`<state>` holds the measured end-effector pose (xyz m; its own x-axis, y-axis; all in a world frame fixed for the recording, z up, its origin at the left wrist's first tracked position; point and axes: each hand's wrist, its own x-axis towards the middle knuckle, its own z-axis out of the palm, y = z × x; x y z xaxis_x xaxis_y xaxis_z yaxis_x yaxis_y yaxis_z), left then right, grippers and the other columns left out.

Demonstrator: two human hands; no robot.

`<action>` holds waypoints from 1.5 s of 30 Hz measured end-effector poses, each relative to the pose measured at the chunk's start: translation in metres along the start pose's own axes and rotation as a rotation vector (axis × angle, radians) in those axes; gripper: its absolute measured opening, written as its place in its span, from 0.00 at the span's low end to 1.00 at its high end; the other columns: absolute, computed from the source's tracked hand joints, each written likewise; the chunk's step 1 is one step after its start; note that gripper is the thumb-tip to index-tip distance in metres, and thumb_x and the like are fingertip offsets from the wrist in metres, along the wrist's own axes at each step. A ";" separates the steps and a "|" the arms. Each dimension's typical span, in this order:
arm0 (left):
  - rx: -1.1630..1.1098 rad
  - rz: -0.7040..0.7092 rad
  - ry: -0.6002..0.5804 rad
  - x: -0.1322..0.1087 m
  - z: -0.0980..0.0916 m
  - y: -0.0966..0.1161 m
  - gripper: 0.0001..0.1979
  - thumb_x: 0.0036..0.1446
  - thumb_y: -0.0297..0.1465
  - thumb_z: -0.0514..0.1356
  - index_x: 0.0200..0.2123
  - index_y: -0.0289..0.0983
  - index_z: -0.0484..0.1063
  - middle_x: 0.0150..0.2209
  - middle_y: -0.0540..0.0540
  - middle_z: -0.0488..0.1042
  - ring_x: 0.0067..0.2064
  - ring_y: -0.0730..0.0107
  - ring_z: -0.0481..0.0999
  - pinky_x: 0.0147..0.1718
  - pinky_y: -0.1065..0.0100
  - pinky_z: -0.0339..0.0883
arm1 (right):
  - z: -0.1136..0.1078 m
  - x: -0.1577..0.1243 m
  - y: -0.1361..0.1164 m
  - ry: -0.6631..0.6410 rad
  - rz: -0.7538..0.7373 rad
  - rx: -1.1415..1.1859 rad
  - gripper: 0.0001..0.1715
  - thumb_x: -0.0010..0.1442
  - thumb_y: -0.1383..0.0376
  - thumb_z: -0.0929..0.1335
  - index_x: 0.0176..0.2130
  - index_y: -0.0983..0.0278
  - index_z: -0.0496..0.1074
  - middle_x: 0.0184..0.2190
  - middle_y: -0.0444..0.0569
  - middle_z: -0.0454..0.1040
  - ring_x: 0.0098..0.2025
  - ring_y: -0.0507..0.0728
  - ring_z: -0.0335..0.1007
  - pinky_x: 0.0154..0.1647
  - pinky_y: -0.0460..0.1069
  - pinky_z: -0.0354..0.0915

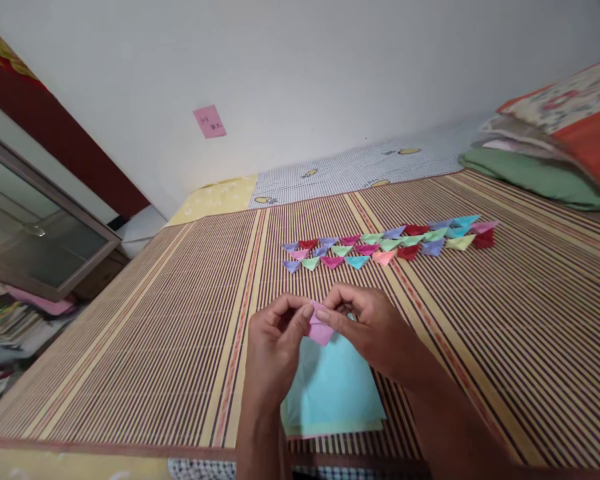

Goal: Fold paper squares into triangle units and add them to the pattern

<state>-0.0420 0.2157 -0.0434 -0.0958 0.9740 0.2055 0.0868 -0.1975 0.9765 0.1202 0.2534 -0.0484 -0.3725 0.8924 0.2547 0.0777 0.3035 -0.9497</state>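
Pink folded paper piece (pixel 322 332) is pinched at its upper edge by the left hand (pixel 275 340) and right hand (pixel 367 320), above a flat turquoise-topped paper stack (pixel 335 387) near the front edge of the striped brown-and-tan mat (pixel 150 347). Mat extends both sides; multicoloured folded-paper triangles (pixel 389 245) lie beyond.

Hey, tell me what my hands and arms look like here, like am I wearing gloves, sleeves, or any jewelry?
Your left hand and right hand are both bare, with no gloves. No rings, watch or bracelets show. The visible parts of your left forearm and right forearm have no sleeves over them.
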 end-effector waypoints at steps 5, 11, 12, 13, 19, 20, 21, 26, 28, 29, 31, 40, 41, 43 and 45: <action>0.040 0.026 0.014 0.001 0.003 0.000 0.06 0.62 0.32 0.66 0.34 0.38 0.82 0.28 0.49 0.77 0.30 0.73 0.72 0.30 0.72 0.67 | 0.000 0.001 0.002 0.013 0.022 0.104 0.10 0.62 0.61 0.71 0.31 0.64 0.75 0.25 0.42 0.72 0.29 0.52 0.67 0.29 0.47 0.61; -0.028 0.013 0.032 0.001 0.005 -0.001 0.12 0.60 0.32 0.67 0.47 0.39 0.77 0.29 0.52 0.75 0.29 0.74 0.72 0.28 0.73 0.66 | 0.005 0.004 0.008 0.031 0.063 0.259 0.08 0.62 0.61 0.71 0.36 0.64 0.77 0.30 0.45 0.77 0.33 0.53 0.72 0.34 0.48 0.67; -0.039 0.016 0.036 0.001 0.006 -0.001 0.13 0.60 0.32 0.68 0.48 0.40 0.75 0.29 0.52 0.75 0.28 0.74 0.72 0.28 0.74 0.66 | 0.005 0.004 0.007 0.029 0.057 0.255 0.08 0.62 0.62 0.71 0.36 0.64 0.77 0.31 0.45 0.77 0.33 0.53 0.73 0.35 0.48 0.67; -0.046 0.016 0.039 0.000 0.006 0.001 0.14 0.60 0.31 0.68 0.48 0.40 0.73 0.28 0.53 0.75 0.28 0.75 0.72 0.27 0.74 0.65 | 0.006 0.004 0.006 0.030 0.046 0.238 0.07 0.62 0.63 0.70 0.36 0.64 0.77 0.30 0.45 0.77 0.33 0.53 0.73 0.34 0.47 0.67; -0.198 -0.098 0.047 0.004 0.013 0.003 0.18 0.50 0.32 0.74 0.41 0.38 0.71 0.30 0.51 0.77 0.30 0.72 0.75 0.31 0.71 0.70 | 0.010 0.001 -0.005 0.212 -0.041 0.094 0.07 0.62 0.67 0.68 0.31 0.63 0.72 0.24 0.41 0.73 0.25 0.51 0.69 0.26 0.46 0.64; -0.223 -0.133 0.039 0.005 0.015 0.001 0.18 0.48 0.32 0.75 0.39 0.37 0.73 0.30 0.50 0.77 0.30 0.72 0.75 0.31 0.71 0.70 | 0.011 0.001 -0.006 0.249 -0.054 0.094 0.07 0.63 0.67 0.67 0.31 0.63 0.72 0.24 0.41 0.73 0.25 0.51 0.69 0.26 0.46 0.64; -0.241 -0.161 0.034 0.005 0.016 -0.001 0.17 0.46 0.32 0.76 0.36 0.35 0.74 0.29 0.50 0.77 0.30 0.72 0.75 0.31 0.72 0.69 | 0.012 0.001 -0.006 0.286 -0.077 0.083 0.07 0.63 0.67 0.67 0.31 0.63 0.71 0.24 0.40 0.73 0.24 0.51 0.69 0.26 0.45 0.64; -0.341 -0.179 0.073 0.006 0.022 -0.009 0.12 0.50 0.34 0.74 0.26 0.34 0.76 0.24 0.50 0.74 0.28 0.76 0.70 0.29 0.75 0.63 | 0.015 0.001 -0.005 0.442 -0.230 -0.102 0.07 0.64 0.69 0.67 0.32 0.62 0.71 0.25 0.39 0.72 0.25 0.49 0.67 0.28 0.45 0.63; -0.377 -0.166 0.087 0.005 0.024 -0.010 0.12 0.50 0.34 0.73 0.26 0.34 0.76 0.24 0.51 0.74 0.28 0.77 0.69 0.30 0.74 0.63 | 0.017 0.000 -0.005 0.473 -0.255 -0.143 0.06 0.63 0.69 0.68 0.32 0.62 0.71 0.26 0.39 0.72 0.26 0.50 0.67 0.29 0.46 0.63; -0.385 -0.156 0.091 0.005 0.024 -0.009 0.11 0.51 0.34 0.73 0.27 0.34 0.77 0.25 0.51 0.74 0.28 0.77 0.69 0.31 0.74 0.63 | 0.018 0.000 -0.005 0.482 -0.264 -0.150 0.06 0.63 0.70 0.68 0.32 0.62 0.72 0.26 0.39 0.72 0.26 0.50 0.67 0.30 0.46 0.63; -0.388 -0.134 0.088 0.004 0.025 -0.008 0.10 0.53 0.34 0.72 0.28 0.35 0.77 0.25 0.52 0.73 0.27 0.77 0.69 0.32 0.74 0.63 | 0.019 -0.001 -0.005 0.484 -0.268 -0.134 0.06 0.64 0.70 0.68 0.33 0.62 0.72 0.26 0.39 0.72 0.27 0.50 0.68 0.30 0.46 0.64; -0.421 -0.117 0.138 0.003 0.032 -0.010 0.09 0.56 0.35 0.70 0.31 0.36 0.78 0.28 0.51 0.75 0.30 0.75 0.71 0.31 0.73 0.65 | 0.020 -0.001 -0.006 0.545 -0.295 -0.184 0.06 0.66 0.68 0.67 0.34 0.61 0.72 0.27 0.42 0.74 0.29 0.52 0.70 0.32 0.48 0.66; -0.420 -0.104 0.144 0.002 0.033 -0.010 0.09 0.57 0.35 0.70 0.31 0.36 0.78 0.29 0.51 0.75 0.30 0.75 0.71 0.32 0.72 0.65 | 0.020 -0.001 -0.006 0.548 -0.291 -0.193 0.06 0.66 0.68 0.67 0.34 0.60 0.71 0.28 0.42 0.74 0.30 0.53 0.70 0.33 0.49 0.66; -0.406 -0.069 0.144 0.002 0.033 -0.010 0.08 0.57 0.35 0.70 0.32 0.36 0.78 0.29 0.50 0.75 0.30 0.74 0.71 0.32 0.72 0.65 | 0.020 -0.001 -0.008 0.537 -0.263 -0.143 0.06 0.66 0.67 0.67 0.34 0.60 0.72 0.28 0.43 0.74 0.30 0.53 0.70 0.34 0.49 0.66; -0.376 -0.025 0.143 0.001 0.032 -0.010 0.07 0.58 0.34 0.69 0.32 0.37 0.78 0.29 0.51 0.74 0.30 0.74 0.71 0.32 0.72 0.65 | 0.020 -0.001 -0.008 0.495 -0.194 -0.002 0.06 0.65 0.65 0.68 0.34 0.60 0.72 0.27 0.42 0.74 0.29 0.53 0.70 0.30 0.48 0.66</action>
<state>-0.0114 0.2219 -0.0549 -0.2330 0.9588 0.1624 -0.2838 -0.2267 0.9317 0.1014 0.2429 -0.0443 0.1012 0.8705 0.4817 0.0528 0.4788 -0.8764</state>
